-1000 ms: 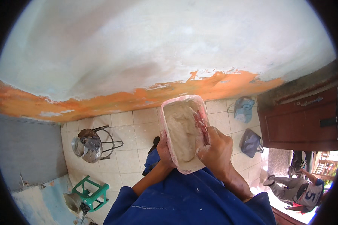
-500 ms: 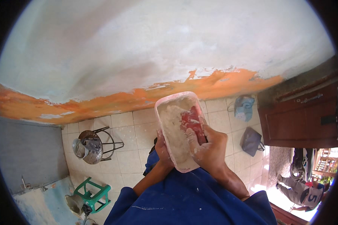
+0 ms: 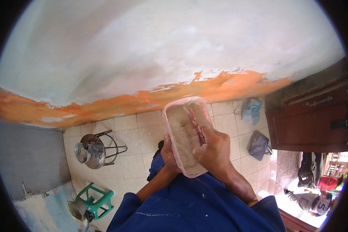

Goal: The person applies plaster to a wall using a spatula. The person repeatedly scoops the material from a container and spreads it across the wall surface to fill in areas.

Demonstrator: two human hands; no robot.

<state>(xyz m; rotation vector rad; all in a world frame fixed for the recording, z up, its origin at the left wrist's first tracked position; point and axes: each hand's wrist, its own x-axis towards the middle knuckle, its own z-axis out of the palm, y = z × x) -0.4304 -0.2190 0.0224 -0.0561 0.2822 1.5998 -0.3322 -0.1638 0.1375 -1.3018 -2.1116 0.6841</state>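
Head view gives us the work in our two hands: the pale pink tub (image 3: 185, 100) sits in front of our blue shirt (image 3: 197, 205), tilted a little, its far end toward the wall (image 3: 174, 46). Our left hand (image 3: 169, 154) is wrapped on the tub's left side. Our right hand (image 3: 215, 147) is closed around the red tool (image 3: 195, 123), thumb on its left side, with the fingers mostly hidden.

What has just changed is the tool's angle. Half a second ago its broad red face showed to us; now our right wrist has turned and we see it nearly edge-on, a thin strip slanting over the tub's middle. The tub itself has barely shifted, and our left grip matches what it was. We take this as turning or gathering the grey-beige paste (image 3: 178, 120); the work seems to be at the mixing or loading stage, with nothing touching the wall. How deep the tool's edge goes into the paste, we cannot tell.

Past the tub, the wall's orange band (image 3: 228, 85) lies under the whitish coat. The round stool (image 3: 98, 158) and green stool (image 3: 89, 200) are well apart from us on the left.
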